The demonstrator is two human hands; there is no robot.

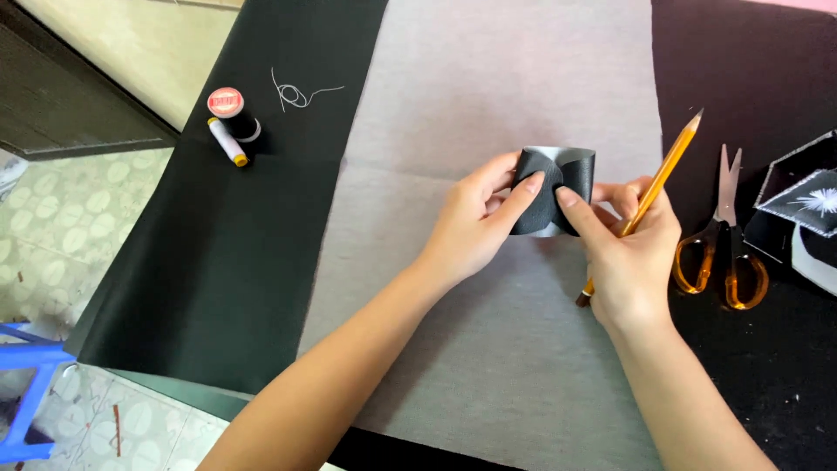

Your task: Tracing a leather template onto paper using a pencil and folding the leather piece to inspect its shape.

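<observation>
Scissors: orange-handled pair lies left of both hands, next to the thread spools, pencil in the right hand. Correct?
Not quite. The head view shows the scissors lying to the right of the right hand, far from the thread spools. The pencil is indeed in the right hand.

The table [218,262] is covered with black sheet, and a grey cloth [488,366] is spread over its middle. A tiled floor [52,227] with pale leaf patterns is seen at the left, lit by daylight. A dark cabinet [61,113] stands beyond it, and a blue stool [26,392] is placed at the lower left corner.
</observation>
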